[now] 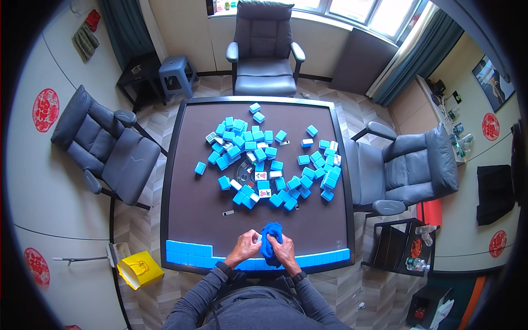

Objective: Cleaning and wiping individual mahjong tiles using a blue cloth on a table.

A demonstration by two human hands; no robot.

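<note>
Above the near edge of a dark square mahjong table (209, 225), my right hand (285, 252) grips a bunched blue cloth (271, 242). Close against the cloth's left side, my left hand (245, 247) pinches a small pale mahjong tile (258, 238), mostly covered by the fingers. Blue-backed tiles (188, 253) stand in a row along the near edge, two layers high at the left end. My forearms hide part of that row. Beyond my hands lies a loose heap of tiles (236, 140), mostly blue side up, with a few face-up tiles (265, 193) showing white.
Grey padded armchairs stand at the far side (265, 66), the left (118, 148) and the right (396, 165). A black side stand (396, 245) with bottles is at the near right. On the floor at left sits a yellow bag (140, 269) beside a dustpan (113, 256).
</note>
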